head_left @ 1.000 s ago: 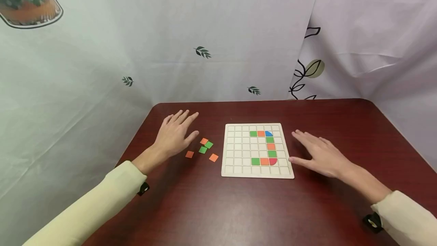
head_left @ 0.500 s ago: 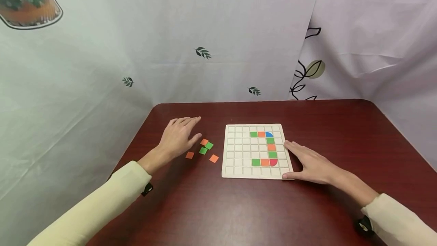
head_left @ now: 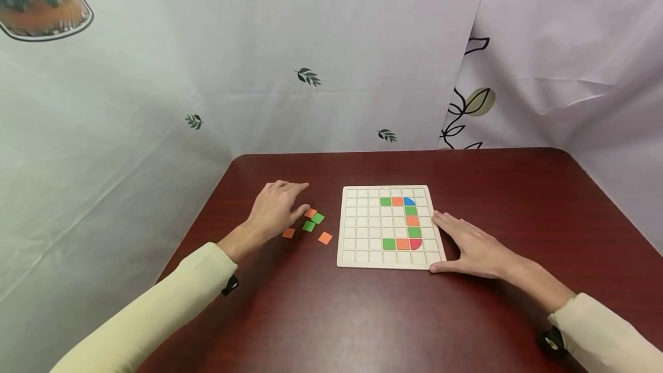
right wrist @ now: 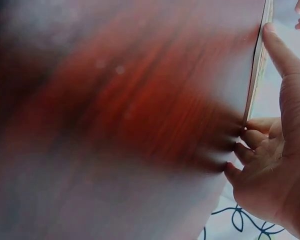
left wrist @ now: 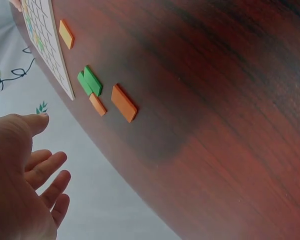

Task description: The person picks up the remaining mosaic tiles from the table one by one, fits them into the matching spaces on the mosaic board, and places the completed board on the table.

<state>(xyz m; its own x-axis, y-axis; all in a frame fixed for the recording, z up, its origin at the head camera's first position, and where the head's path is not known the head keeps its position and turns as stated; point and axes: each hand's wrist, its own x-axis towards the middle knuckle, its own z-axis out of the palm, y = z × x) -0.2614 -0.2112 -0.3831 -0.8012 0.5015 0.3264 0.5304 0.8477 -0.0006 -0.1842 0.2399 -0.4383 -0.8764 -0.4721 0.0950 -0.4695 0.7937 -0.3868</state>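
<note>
The left hand (head_left: 274,210) is held over the table beside several small square tiles, its fingers loosely bent and nothing in its grasp. Its thumb overlaps an orange tile (head_left: 311,213) in the head view. A green tile (head_left: 317,219) lies against that one, with another green tile (head_left: 309,226) just nearer. At the right, the right hand (head_left: 479,251) rests against a pale gridded board (head_left: 357,258): fingertips at its right edge, thumb at the near right corner. Green, orange, blue and red pieces on the board form a bent line. In the left wrist view, the left thumb and fingers (left wrist: 49,167) stand apart.
Two more orange tiles lie loose: one orange tile (head_left: 325,238) near the board's left edge, another orange tile (head_left: 288,233) below the left hand. The dark red-brown table (head_left: 362,315) ends at a pale printed curtain (head_left: 336,33) behind it.
The right hand has moved left and nearer, onto the board's right edge and corner, then stayed there. The left hand has shifted right and lower toward the tiles, its fingers bending.
</note>
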